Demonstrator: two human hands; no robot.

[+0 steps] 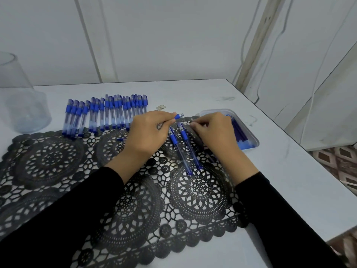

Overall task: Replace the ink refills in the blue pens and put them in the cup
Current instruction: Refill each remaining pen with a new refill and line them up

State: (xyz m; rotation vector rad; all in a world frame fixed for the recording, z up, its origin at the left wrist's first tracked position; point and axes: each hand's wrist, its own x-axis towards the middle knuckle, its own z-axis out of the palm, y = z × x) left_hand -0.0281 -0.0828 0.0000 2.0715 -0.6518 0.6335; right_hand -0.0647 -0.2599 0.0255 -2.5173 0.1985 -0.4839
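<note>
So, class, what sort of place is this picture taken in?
Probably a home table used as a small workstation: a white tabletop with a black lace-pattern placemat, a row of blue pens, and a clear cup.

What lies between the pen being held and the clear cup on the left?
Only the row of blue pens, lying flat on the table between the left hand and the cup. The held pen could likely be lifted over it.

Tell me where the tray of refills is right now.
In the head view, the tray sits on the right of the table, just behind the right hand, beside the lace mat.
</note>
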